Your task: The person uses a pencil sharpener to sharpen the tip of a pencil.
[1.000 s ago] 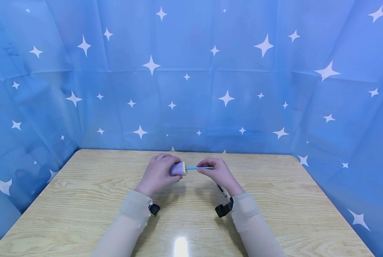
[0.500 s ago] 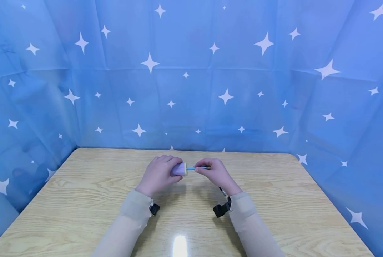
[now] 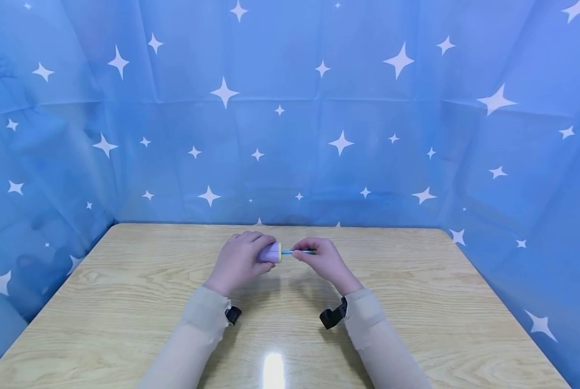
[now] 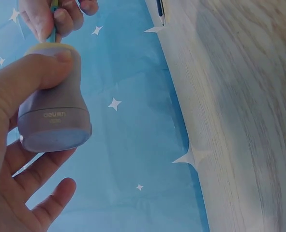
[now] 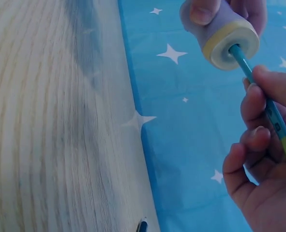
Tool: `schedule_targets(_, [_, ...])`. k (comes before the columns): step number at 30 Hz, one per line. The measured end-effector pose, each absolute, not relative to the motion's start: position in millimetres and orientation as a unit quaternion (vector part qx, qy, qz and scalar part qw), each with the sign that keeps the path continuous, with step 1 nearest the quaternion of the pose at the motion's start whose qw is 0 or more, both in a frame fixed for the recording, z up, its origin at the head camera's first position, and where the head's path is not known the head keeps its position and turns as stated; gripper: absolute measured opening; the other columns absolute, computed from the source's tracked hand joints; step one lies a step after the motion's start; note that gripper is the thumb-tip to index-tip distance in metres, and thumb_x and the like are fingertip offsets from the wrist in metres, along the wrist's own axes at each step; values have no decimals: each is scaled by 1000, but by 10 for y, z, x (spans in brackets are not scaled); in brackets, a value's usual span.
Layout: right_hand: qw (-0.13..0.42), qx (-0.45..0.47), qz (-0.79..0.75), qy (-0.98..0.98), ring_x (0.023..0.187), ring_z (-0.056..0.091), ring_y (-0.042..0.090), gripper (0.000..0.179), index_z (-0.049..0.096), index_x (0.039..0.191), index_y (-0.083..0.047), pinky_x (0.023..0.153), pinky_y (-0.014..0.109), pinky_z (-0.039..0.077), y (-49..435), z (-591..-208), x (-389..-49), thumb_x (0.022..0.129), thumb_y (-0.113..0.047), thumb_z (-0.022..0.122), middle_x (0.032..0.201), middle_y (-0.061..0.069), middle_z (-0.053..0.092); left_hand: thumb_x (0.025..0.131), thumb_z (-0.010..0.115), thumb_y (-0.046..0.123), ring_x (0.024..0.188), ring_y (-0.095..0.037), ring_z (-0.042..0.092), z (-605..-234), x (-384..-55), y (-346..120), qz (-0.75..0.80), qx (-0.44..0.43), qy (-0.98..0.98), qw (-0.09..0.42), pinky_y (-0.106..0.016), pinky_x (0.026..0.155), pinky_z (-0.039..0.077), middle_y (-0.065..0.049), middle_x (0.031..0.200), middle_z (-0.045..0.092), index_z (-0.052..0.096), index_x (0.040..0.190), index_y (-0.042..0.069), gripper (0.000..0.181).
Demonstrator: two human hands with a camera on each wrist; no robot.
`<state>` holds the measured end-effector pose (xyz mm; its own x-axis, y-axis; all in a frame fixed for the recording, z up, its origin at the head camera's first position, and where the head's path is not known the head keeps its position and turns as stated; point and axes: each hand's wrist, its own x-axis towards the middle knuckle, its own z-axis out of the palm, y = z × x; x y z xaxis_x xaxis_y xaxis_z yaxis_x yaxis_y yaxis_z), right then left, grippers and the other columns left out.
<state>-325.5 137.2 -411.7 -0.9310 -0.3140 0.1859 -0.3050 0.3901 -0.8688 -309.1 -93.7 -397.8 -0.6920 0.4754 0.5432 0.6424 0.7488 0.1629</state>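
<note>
My left hand (image 3: 238, 262) grips a purple pencil sharpener (image 3: 271, 253) with a yellow rim, held on its side above the table. In the left wrist view, faint lettering shows on the sharpener's body near its base. A blue pencil (image 5: 277, 123) with a yellow-green end has its tip inside the hole in the sharpener's pale face. Thumb and fingers of my right hand (image 3: 327, 263) pinch this pencil a short way from the hole, and its coloured end points back toward my right palm.
A second, dark pencil (image 4: 160, 10) lies on the wooden table (image 3: 148, 313); in the head view my right arm hides it. A blue curtain (image 3: 290, 129) with white stars hangs behind and at both sides of the table.
My right hand has shifted slightly left with the blue pencil, closer to the sharpener, and less pencil shows outside the hole. The left hand stays nearly in place. The dark pencil has become hidden.
</note>
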Motion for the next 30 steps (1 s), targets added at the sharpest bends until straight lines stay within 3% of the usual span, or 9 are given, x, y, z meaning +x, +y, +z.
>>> schedule_targets(5, [15, -187, -528, 828, 86, 62, 22, 19, 72, 103, -9, 76, 39, 51, 1377, -4137, -3277, 91, -23, 69, 96, 3, 69, 74, 85, 29, 101, -19, 63, -3993, -3102, -981, -179, -298, -909, 232, -40, 83, 48, 2, 110, 68, 68, 116, 19, 46])
schedule_targets(10, [10, -186, -519, 834, 82, 58, 38, 26, 71, 108, -5, 64, 34, 46, 1434, -4133, -3302, 93, -25, 67, 90, 9, 67, 73, 85, 28, 100, -20, 63, -3978, -3114, -1023, -187, -288, -911, 231, -41, 83, 47, 2, 110, 68, 68, 115, 19, 46])
schedule_targets(15, [7, -175, -512, 841, 86, 56, 44, 22, 72, 106, -5, 65, 35, 46, 1533, -4104, -3310, 93, -23, 66, 88, 4, 66, 74, 84, 27, 101, -20, 63, -3976, -3142, -1039, -186, -287, -910, 233, -41, 82, 48, 1, 113, 68, 68, 116, 18, 46])
schedule_targets(23, [-15, -187, -487, 853, 74, 56, 30, 20, 72, 103, -4, 62, 32, 45, 1567, -4086, -3312, 93, -21, 66, 91, 14, 68, 76, 84, 27, 105, -20, 61, -3986, -3145, -1019, -176, -291, -911, 231, -42, 87, 47, 0, 114, 68, 67, 119, 16, 48])
schedule_targets(30, [-50, -194, -472, 859, 65, 51, 18, 16, 73, 98, -8, 58, 31, 43, 1543, -4139, -3330, 96, -20, 63, 78, 1, 64, 75, 85, 28, 103, -21, 61, -3987, -3119, -1011, -156, -306, -905, 251, -41, 88, 46, -2, 112, 70, 69, 118, 12, 49])
